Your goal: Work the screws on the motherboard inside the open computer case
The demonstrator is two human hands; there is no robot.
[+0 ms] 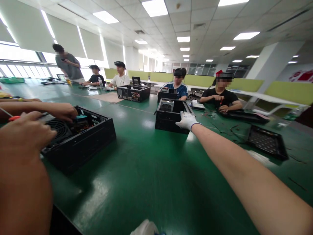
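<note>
My right hand (187,121), in a white glove, reaches far across the table and grips the near right corner of a black computer case (170,121). This case is open at the top, and a metal power supply (167,106) shows inside it. At the bottom edge of the view is a small part of my left hand (146,227), also in a white glove. Its fingers are mostly cut off, so what it holds, if anything, cannot be seen.
At left, a co-worker's bare hands work over another open black case (80,143); one holds a red-handled screwdriver (14,118). A black panel (267,141) and loose cables lie right on the green table (137,182). Several people sit along the far side near another case (133,93).
</note>
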